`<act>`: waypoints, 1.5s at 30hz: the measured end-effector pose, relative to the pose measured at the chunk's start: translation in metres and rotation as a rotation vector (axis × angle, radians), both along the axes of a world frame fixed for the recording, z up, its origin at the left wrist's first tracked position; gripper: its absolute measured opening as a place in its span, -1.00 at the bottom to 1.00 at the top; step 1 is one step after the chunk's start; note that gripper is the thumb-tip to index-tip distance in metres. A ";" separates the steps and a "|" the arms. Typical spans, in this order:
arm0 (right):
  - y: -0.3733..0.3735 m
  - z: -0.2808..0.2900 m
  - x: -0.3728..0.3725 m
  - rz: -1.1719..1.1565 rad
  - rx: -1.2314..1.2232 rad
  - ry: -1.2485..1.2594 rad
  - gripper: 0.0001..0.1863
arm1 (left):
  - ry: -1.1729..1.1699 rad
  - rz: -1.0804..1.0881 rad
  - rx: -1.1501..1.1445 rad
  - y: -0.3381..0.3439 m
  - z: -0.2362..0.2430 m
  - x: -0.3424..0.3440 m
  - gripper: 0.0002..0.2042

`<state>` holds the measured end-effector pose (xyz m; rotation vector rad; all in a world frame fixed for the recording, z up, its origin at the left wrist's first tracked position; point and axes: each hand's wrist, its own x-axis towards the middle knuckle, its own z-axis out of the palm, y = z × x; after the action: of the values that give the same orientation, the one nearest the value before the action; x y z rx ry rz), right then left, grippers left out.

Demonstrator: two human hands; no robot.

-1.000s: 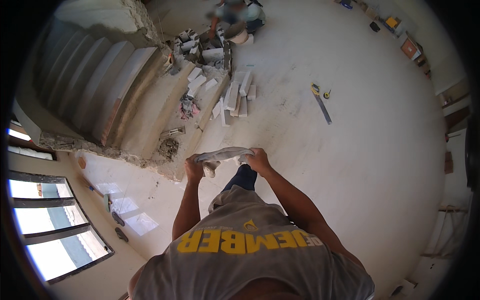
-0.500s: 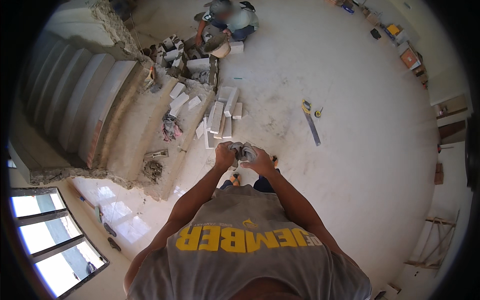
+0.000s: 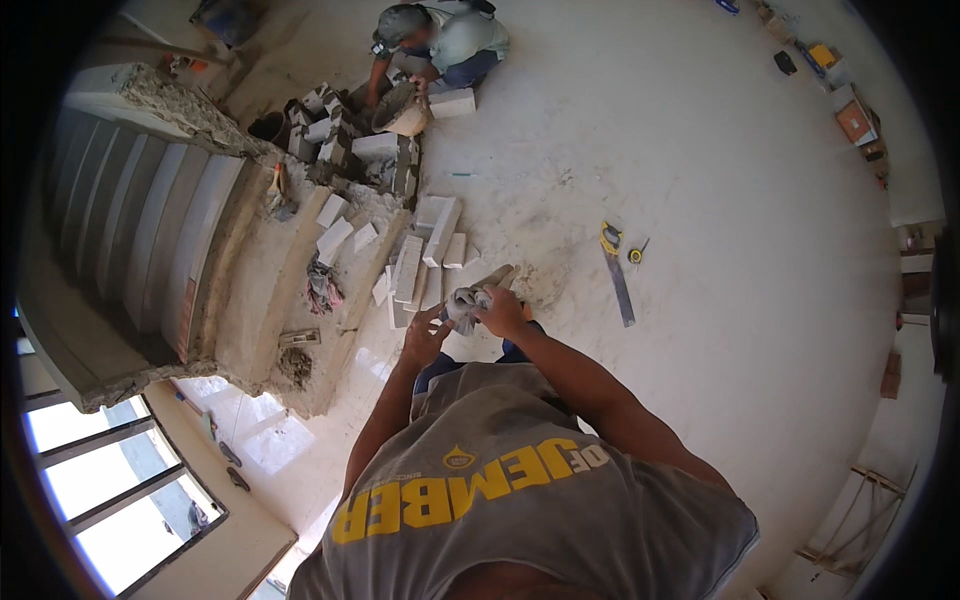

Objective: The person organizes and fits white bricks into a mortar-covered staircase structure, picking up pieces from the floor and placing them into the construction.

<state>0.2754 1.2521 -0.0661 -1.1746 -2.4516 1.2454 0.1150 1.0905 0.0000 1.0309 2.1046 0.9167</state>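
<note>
A crumpled grey cloth [image 3: 463, 306] is in front of my body, above my feet. My right hand [image 3: 503, 316] is closed around its right side. My left hand [image 3: 424, 340] is at the cloth's left edge, with thumb and fingers apart; whether the fingertips touch it is hard to tell. Beyond the cloth lies a loose pile of white blocks [image 3: 407, 268]. To the right on the floor are a handsaw [image 3: 618, 280] with a yellow and black handle and a yellow tape measure [image 3: 635, 256].
Curved concrete steps [image 3: 180, 230] rise on the left, with a trowel [image 3: 278, 190], a rag [image 3: 322, 290] and a float [image 3: 299, 338] on the lower ones. Another person [image 3: 465, 45] crouches at the far side by a bucket [image 3: 402, 112] and a low block wall [image 3: 375, 147]. Boxes [image 3: 855, 120] line the right wall.
My left hand has loosened from the cloth and dropped slightly toward me, while my right hand still grips it. My view has turned, shifting the room. The other person's bucket is tilted differently.
</note>
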 end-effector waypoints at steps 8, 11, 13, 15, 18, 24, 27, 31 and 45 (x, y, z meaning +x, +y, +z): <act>0.114 -0.070 -0.010 -0.002 -0.067 -0.179 -0.33 | -0.083 0.766 -0.435 -0.158 -0.027 0.012 -0.83; 0.154 -0.095 -0.002 -0.045 0.058 -0.287 -0.42 | -0.361 1.002 -0.497 -0.199 -0.037 0.030 -0.70; 0.163 -0.088 -0.006 -0.092 -0.164 -0.495 -0.50 | -0.429 1.096 -0.597 -0.214 -0.023 0.054 -0.75; 0.178 -0.093 0.000 -0.126 -0.173 -0.491 -0.51 | -0.471 1.130 -0.681 -0.212 -0.018 0.062 -0.77; 0.189 -0.102 0.005 -0.112 -0.061 -0.350 -0.60 | -0.324 1.039 -0.453 -0.192 -0.031 0.057 -0.65; 0.170 -0.075 -0.019 0.370 -0.096 -0.464 -0.66 | 0.119 0.664 -0.253 -0.096 -0.033 -0.001 -0.39; 0.169 -0.071 -0.017 0.454 -0.155 -0.319 -0.58 | 0.154 0.359 -0.064 0.021 0.020 -0.040 -0.37; 0.090 0.012 -0.081 0.265 -0.901 -0.065 -0.39 | 0.116 -0.122 0.170 0.096 0.090 -0.040 -0.37; 0.149 0.091 -0.003 0.031 -0.671 0.068 -0.54 | 0.324 0.412 -0.705 -0.142 -0.113 -0.138 -0.67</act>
<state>0.2728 1.4009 0.0249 -1.1838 -2.0531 2.1720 -0.0225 0.9483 -0.1131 0.3979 2.6709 0.1176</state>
